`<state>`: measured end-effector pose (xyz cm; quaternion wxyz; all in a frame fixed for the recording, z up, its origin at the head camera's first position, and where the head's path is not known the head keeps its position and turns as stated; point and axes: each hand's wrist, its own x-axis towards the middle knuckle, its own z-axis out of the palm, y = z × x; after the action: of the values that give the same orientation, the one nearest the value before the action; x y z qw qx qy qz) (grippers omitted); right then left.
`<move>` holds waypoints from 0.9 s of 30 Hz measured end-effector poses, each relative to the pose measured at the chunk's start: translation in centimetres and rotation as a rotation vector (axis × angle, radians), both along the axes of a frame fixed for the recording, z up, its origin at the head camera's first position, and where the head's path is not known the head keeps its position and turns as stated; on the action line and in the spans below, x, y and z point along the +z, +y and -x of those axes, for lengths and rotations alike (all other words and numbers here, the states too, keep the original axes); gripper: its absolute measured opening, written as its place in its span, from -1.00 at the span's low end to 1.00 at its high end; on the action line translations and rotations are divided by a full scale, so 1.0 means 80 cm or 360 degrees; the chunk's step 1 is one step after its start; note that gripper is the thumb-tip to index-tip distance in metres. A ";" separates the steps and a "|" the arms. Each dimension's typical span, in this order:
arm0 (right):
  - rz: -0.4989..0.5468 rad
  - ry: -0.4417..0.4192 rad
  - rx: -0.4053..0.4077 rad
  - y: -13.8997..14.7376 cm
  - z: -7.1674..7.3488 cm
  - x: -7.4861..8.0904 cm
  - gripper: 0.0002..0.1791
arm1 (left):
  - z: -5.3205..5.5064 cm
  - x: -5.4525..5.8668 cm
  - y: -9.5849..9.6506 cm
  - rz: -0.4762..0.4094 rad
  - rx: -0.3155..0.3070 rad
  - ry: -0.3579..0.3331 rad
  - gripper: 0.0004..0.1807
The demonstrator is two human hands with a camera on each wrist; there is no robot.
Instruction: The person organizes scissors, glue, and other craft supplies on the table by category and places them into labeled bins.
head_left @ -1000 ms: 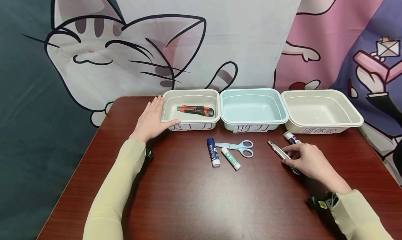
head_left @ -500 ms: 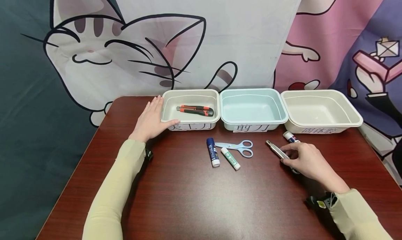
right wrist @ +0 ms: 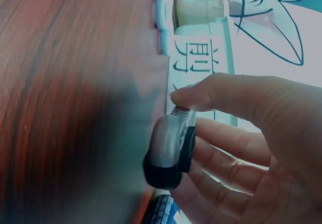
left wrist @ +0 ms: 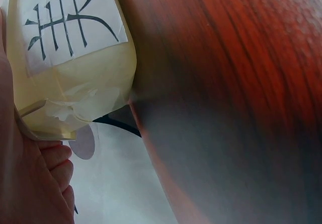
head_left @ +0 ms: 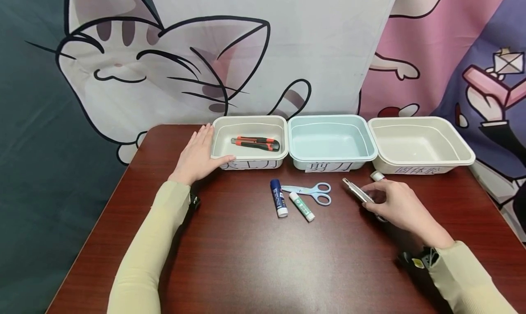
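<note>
a slim silver metal utility knife with a black rounded end (head_left: 358,191) was pinched in the right hand (head_left: 404,206), its tip angled away and leftward. a cream rectangular plastic box with rounded corners (head_left: 250,128) stood upright, open-topped, black characters on its white front label, the left hand (head_left: 198,155) touching its left side.
</note>
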<state>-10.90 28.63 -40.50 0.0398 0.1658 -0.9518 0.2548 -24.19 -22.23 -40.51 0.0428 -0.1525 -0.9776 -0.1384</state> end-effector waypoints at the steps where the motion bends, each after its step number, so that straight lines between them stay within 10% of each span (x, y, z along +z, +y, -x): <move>1: 0.0008 0.0004 0.0000 -0.002 0.001 0.000 -0.68 | 0.000 0.000 0.000 0.0003 0.0002 0.0003 0.36; 27: 0.0172 0.0203 0.0234 -0.061 0.013 -0.011 -0.66 | 0.001 -0.001 0.000 0.0016 -0.0001 0.0020 0.35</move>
<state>-11.97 23.73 -41.37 0.0905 0.2486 -0.9175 0.2969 -24.27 -22.21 -40.57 0.0479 -0.1540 -0.9780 -0.1325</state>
